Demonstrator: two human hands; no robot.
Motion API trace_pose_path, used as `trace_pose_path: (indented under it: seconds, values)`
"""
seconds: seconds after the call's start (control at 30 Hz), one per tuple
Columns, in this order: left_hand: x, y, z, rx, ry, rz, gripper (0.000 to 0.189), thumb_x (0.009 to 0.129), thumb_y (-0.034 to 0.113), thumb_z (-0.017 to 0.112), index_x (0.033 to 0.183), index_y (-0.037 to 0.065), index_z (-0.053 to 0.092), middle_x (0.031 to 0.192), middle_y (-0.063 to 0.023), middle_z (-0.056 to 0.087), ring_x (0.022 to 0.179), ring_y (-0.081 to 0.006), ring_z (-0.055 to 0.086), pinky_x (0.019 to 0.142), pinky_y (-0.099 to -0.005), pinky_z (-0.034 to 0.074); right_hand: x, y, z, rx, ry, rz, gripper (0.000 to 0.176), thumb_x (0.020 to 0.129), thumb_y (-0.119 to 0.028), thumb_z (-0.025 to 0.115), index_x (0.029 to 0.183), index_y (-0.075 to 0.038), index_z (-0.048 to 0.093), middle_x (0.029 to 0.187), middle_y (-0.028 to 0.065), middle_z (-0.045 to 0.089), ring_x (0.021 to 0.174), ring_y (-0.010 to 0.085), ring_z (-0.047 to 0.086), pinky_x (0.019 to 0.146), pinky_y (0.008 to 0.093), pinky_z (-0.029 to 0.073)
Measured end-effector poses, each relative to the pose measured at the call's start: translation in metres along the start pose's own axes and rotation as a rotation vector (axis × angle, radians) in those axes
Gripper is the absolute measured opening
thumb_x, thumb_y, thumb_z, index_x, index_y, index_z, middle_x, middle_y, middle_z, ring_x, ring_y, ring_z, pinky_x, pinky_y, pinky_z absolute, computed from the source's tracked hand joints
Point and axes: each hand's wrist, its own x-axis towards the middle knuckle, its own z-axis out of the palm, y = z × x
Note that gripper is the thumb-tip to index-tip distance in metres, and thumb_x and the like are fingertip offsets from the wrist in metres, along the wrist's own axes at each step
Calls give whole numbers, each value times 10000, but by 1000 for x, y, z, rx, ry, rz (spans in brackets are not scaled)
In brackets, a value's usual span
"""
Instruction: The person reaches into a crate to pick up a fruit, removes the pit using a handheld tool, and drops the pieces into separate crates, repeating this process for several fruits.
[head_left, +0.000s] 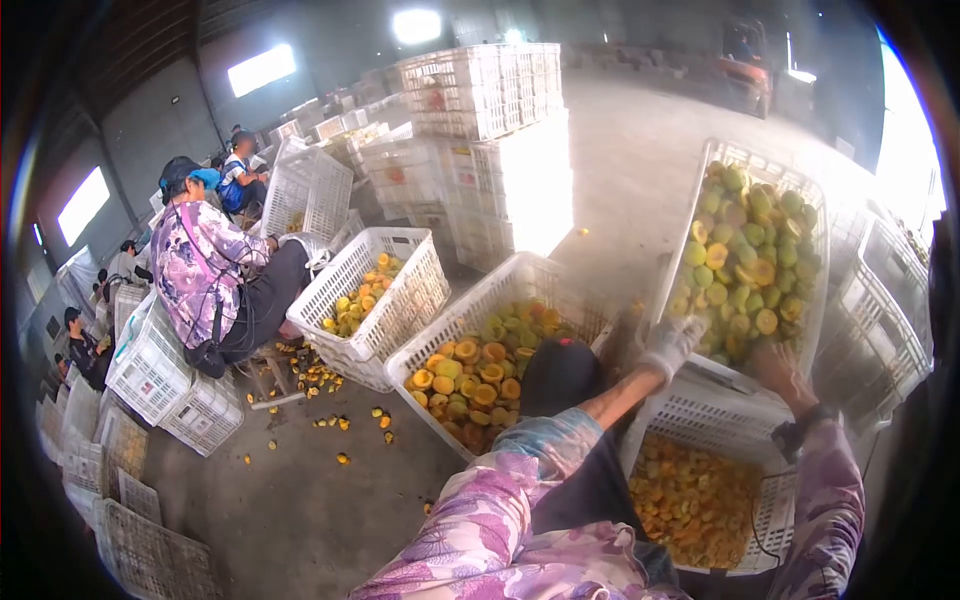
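Note:
My left hand [675, 345], in a pale glove, grips the near left part of the rim of a white plastic crate [822, 265]. My right hand [785, 378] is on the same crate's near right part; its fingers look bent over the rim, with the tips blurred. Yellow-green halved fruit [750, 250], like apricots or peaches, fills this crate. Below my hands stands another white crate [715, 400], holding small orange-yellow fruit pieces [690, 495]. By my left knee, a third crate [420, 350] contains halved fruit [470, 380].
At left, a seated co-worker [205, 240] sits by a crate of fruit [405, 300]. Fruit scraps [310, 375] lie on the floor [330, 520]. Stacked crates [490, 150] rise ahead, and more crates [870, 320] stand at right. A forklift [745, 65] is far back.

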Motion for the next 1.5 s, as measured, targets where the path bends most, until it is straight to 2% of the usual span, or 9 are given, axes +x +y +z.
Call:
trace_pose_path:
  seconds: [0.17, 0.23, 0.4, 0.5, 0.67, 0.7, 0.77, 0.93, 1.5]
  values:
    - [5, -5, 9, -769, -134, -301, 388, 954, 386, 522, 1115, 54, 645, 947, -49, 683, 796, -150, 649, 709, -314, 522, 22, 41, 18, 46, 212, 169, 235, 757, -146, 633, 959, -26, 622, 821, 164, 627, 751, 280, 617, 658, 376, 492]
    - [12, -19, 18, -1000, -277, -355, 552, 963, 522, 417, 1239, 60, 542, 1051, -69, 635, 888, -187, 632, 763, -338, 515, 4, -33, -55, 1085, 485, 377, 345, 645, -118, 805, 885, -30, 572, 813, 64, 593, 725, 179, 547, 659, 322, 451]
    - [19, -51, 35, -1363, -560, -261, 602, 982, 527, 332, 1406, 101, 358, 1290, -124, 487, 1144, -214, 516, 901, -366, 475, 46, -111, 23, 1139, 727, 103, 394, 644, 84, 715, 989, -31, 564, 880, 21, 582, 826, 120, 548, 763, 290, 501]
    - [57, -126, 41, -2744, -989, -667, 462, 995, 465, 331, 1288, 139, 478, 1268, -84, 540, 1146, -241, 525, 1000, -399, 422, 35, -160, -21, 927, 576, 149, 505, 620, 107, 693, 1095, -6, 562, 924, 137, 615, 854, 256, 611, 792, 320, 504]
    - [-7, 12, -34, -1472, -59, -267, 445, 977, 497, 376, 1192, 146, 543, 1145, -73, 582, 1066, -223, 562, 927, -383, 472, 34, -170, -7, 1013, 852, 283, 212, 788, -78, 666, 983, -23, 603, 854, 78, 605, 753, 217, 593, 659, 318, 485]
    - [-6, 9, -37, -1423, -31, -212, 451, 968, 506, 397, 1185, 139, 543, 1113, -72, 587, 1015, -213, 575, 876, -360, 492, 37, -170, 6, 2010, 579, 456, 172, 896, -246, 590, 906, -77, 621, 765, 32, 567, 648, 142, 536, 553, 279, 434]
    - [-11, 12, -37, -1395, -1, -171, 448, 957, 506, 435, 1166, 125, 542, 1062, -66, 596, 920, -193, 595, 787, -323, 518, 32, -185, 24, 2299, 343, 577, 256, 946, -319, 501, 863, -108, 619, 679, 0, 512, 570, 112, 468, 484, 257, 376]
    - [-17, 35, -40, -1181, 7, -159, 470, 959, 531, 418, 1187, 144, 555, 1020, -53, 615, 897, -168, 605, 687, -296, 519, 8, -211, -13, 945, 524, 381, 174, 791, 31, 526, 920, -14, 419, 737, 247, 558, 715, 418, 583, 592, 481, 437]
    - [-22, 29, -21, -915, 110, -134, 427, 966, 452, 484, 1038, 51, 610, 931, -53, 627, 824, -139, 600, 729, -278, 508, 13, -207, -2, 789, 625, 400, 194, 792, 7, 545, 924, 2, 402, 736, 266, 578, 722, 486, 558, 590, 536, 409]
